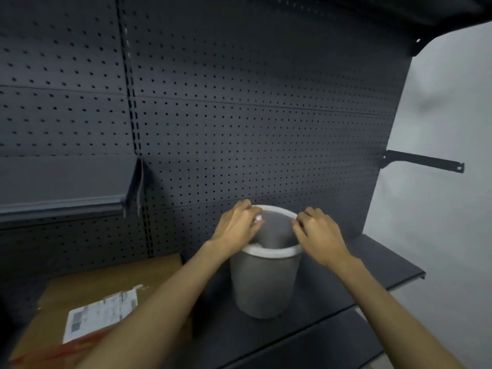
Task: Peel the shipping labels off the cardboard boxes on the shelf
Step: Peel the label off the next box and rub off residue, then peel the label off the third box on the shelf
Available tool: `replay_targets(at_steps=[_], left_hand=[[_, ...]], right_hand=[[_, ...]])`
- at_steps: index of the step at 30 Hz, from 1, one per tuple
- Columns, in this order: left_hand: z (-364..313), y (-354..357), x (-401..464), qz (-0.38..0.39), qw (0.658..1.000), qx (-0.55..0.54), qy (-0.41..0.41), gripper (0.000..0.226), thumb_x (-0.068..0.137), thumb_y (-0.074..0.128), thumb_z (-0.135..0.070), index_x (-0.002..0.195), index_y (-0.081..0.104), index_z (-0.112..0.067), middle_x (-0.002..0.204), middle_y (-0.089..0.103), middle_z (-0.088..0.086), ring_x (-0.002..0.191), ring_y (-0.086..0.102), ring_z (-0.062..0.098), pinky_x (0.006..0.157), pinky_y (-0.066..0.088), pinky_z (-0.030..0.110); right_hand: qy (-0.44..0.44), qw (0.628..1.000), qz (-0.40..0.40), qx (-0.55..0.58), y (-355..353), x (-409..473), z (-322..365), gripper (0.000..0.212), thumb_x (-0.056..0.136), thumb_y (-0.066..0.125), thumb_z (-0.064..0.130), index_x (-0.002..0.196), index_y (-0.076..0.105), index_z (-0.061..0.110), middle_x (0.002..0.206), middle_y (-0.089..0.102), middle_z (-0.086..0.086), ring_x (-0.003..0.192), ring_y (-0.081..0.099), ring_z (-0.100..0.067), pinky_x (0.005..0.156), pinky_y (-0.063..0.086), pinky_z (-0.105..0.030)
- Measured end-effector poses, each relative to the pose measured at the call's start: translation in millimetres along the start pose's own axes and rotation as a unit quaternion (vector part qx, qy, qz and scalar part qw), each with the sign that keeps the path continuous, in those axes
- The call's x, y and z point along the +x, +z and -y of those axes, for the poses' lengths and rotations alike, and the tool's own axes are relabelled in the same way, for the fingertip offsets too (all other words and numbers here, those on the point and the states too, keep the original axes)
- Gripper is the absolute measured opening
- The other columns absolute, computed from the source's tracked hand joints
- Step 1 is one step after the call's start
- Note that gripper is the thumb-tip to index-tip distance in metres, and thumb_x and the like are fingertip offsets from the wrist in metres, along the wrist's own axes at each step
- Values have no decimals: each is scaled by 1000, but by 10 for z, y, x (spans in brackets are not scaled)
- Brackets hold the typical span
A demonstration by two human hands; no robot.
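A cardboard box (111,283) lies on the dark shelf at the lower left, with a white shipping label (98,315) stuck on its top and red tape near its front edge. A grey bin (263,283) with a white rim stands on the shelf right of the box. My left hand (237,225) hovers over the bin's left rim and pinches a small white crumpled scrap (257,219) at its fingertips. My right hand (316,230) is over the bin's right rim, fingers curled, with nothing visible in it.
A dark pegboard wall (239,115) backs the shelving. A higher shelf (66,187) juts out at the left. The lower shelf (372,265) runs right to its end, where a bare bracket (423,161) sticks out before a pale wall.
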State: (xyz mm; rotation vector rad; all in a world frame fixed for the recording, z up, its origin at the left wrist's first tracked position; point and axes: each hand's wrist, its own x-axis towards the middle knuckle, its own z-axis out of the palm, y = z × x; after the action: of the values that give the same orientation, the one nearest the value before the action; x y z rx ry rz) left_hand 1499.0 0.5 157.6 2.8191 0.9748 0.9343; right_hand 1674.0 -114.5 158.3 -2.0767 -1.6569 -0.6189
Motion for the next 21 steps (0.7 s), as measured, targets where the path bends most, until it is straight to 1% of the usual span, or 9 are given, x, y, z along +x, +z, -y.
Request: replay_targets(at_steps=[2, 4, 6, 9, 12, 14, 16, 18, 21], left_hand=[[-63, 129, 131, 8, 999, 21, -30, 42, 96, 48, -33, 135, 50, -21, 118, 54, 3, 112, 50, 22, 88, 45, 39], [-131, 253, 233, 20, 997, 24, -67, 49, 94, 49, -33, 141, 42, -23, 127, 53, 5, 118, 49, 24, 93, 43, 41], [-197, 356, 287, 37, 995, 35, -89, 52, 93, 50, -35, 142, 39, -24, 132, 50, 5, 120, 49, 25, 96, 41, 42], [-234, 435, 308, 28, 994, 52, -96, 50, 92, 51, -39, 139, 43, -23, 131, 51, 3, 119, 49, 23, 94, 41, 39], [-181, 393, 259, -4, 992, 95, -85, 43, 93, 49, -40, 130, 51, -20, 122, 56, 2, 113, 51, 21, 88, 45, 37], [-99, 288, 147, -30, 989, 119, -87, 37, 93, 49, -41, 121, 56, -18, 114, 60, 1, 106, 53, 20, 83, 45, 36], [13, 139, -36, -58, 983, 144, -98, 30, 93, 49, -40, 109, 60, -17, 104, 62, 0, 99, 55, 20, 77, 45, 34], [150, -46, -284, -73, 974, 177, -117, 27, 93, 49, -40, 97, 59, -16, 95, 61, 2, 93, 55, 22, 72, 44, 35], [391, -387, -725, -87, 956, 235, -149, 28, 94, 47, -41, 88, 57, -15, 90, 58, 2, 88, 56, 22, 66, 46, 35]], right_hand=[[-17, 1000, 2, 13, 67, 113, -130, 30, 99, 44, 26, 92, 65, 7, 93, 60, -7, 87, 55, -26, 76, 43, -37], [-38, 999, 1, 19, 136, 181, -246, 30, 98, 44, 25, 92, 66, 6, 92, 61, -8, 86, 55, -27, 76, 43, -38], [-56, 998, -1, 22, 204, 225, -362, 31, 98, 45, 24, 91, 68, 5, 90, 61, -10, 84, 55, -27, 75, 43, -38], [-71, 997, -8, 38, 293, 299, -491, 30, 98, 47, 25, 89, 68, 5, 89, 61, -9, 81, 54, -26, 73, 41, -37], [-97, 993, -18, 64, 391, 378, -470, 27, 95, 49, 26, 83, 65, 7, 85, 61, -8, 77, 53, -25, 70, 43, -37], [-121, 988, -34, 87, 439, 425, -323, 23, 93, 52, 26, 79, 61, 9, 82, 60, -6, 75, 53, -24, 68, 43, -37], [-148, 981, -44, 119, 473, 469, -82, 20, 92, 54, 26, 79, 59, 11, 81, 60, -5, 75, 52, -24, 68, 42, -36], [-180, 972, -40, 146, 498, 493, 234, 20, 92, 54, 27, 79, 59, 12, 81, 60, -5, 76, 52, -24, 70, 41, -37], [-235, 955, -34, 179, 524, 479, 789, 22, 91, 55, 29, 78, 59, 12, 81, 61, -5, 78, 53, -26, 70, 41, -36]])
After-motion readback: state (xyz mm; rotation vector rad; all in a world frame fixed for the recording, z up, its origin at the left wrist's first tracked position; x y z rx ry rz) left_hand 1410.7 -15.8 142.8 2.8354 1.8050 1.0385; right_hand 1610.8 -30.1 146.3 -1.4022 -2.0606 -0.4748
